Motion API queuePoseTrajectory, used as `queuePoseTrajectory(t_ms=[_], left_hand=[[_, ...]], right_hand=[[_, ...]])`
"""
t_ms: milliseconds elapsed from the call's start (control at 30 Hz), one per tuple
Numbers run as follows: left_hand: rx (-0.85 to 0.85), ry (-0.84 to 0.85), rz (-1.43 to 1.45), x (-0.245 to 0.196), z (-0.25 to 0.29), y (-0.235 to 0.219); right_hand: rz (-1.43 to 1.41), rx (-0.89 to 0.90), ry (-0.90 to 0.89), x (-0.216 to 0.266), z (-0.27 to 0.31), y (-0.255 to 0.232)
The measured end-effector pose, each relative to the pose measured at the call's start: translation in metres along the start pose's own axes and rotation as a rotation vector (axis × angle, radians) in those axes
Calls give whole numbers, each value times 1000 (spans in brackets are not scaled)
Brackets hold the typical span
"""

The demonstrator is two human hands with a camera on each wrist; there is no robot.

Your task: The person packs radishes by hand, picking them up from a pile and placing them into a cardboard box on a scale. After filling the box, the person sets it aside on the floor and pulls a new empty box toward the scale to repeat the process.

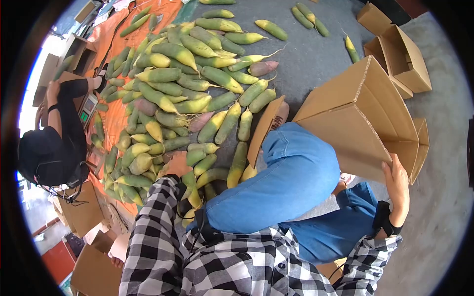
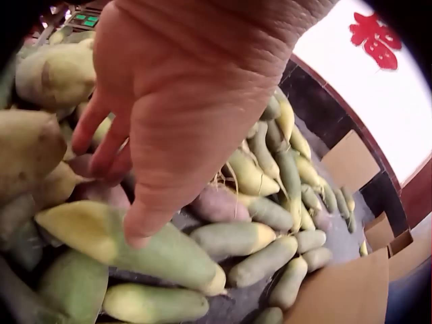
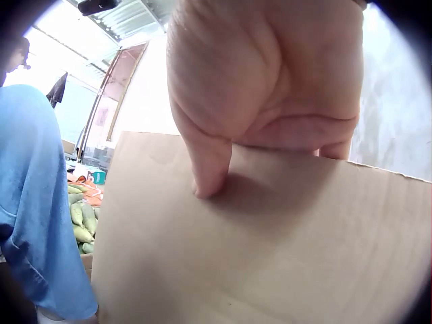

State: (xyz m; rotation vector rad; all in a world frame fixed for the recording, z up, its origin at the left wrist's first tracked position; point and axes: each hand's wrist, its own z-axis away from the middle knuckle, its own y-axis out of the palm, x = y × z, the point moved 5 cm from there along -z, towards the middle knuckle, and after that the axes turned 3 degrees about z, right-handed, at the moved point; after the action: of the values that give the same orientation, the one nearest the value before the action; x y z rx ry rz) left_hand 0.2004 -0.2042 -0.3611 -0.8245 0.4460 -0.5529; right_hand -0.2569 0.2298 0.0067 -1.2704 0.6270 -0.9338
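My left hand [image 1: 177,165] reaches down into a big heap of green radishes [image 1: 168,89]. In the left wrist view its fingers are spread and loosely bent, and the thumb tip overlaps a green radish with a yellow end [image 2: 169,256]. Purple radishes [image 2: 219,202] lie just past the hand. My right hand [image 1: 397,185] grips the top edge of an open cardboard box [image 1: 331,123], thumb on one face and fingers over the other side. The box stands tilted beside my jeans-clad knee, its opening facing right.
Several other open boxes [image 1: 412,64] stand at the back right. Under the heap's far side lies an orange sheet [image 1: 111,54]. A person in a black cap [image 1: 47,153] sits at the left by a scale with a green display [image 1: 85,117]. More cardboard boxes [image 1: 96,269] are at lower left.
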Motion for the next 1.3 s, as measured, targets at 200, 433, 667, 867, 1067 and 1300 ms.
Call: queuePoseTrajectory(t_ms=[200,433,667,867,1067,1300], left_hand=[[36,-25,18,-1,-13,6],[-234,227,638,-62,16,-101],[-420,951,1398,-252,89,-328],[-321,1415,999,-478,137,-384],[-57,1252,-175,-612,88,-283],[62,1449,118,-598,77,-280]], right_hand=[[-51,-18,-41,5,-2,-4],[-80,-4,-37,6,-3,2],[-36,-51,-73,-10,-4,11],[-16,-198,-129,-5,10,17],[-24,-316,-183,-8,14,20],[-48,-303,-159,-10,13,24]])
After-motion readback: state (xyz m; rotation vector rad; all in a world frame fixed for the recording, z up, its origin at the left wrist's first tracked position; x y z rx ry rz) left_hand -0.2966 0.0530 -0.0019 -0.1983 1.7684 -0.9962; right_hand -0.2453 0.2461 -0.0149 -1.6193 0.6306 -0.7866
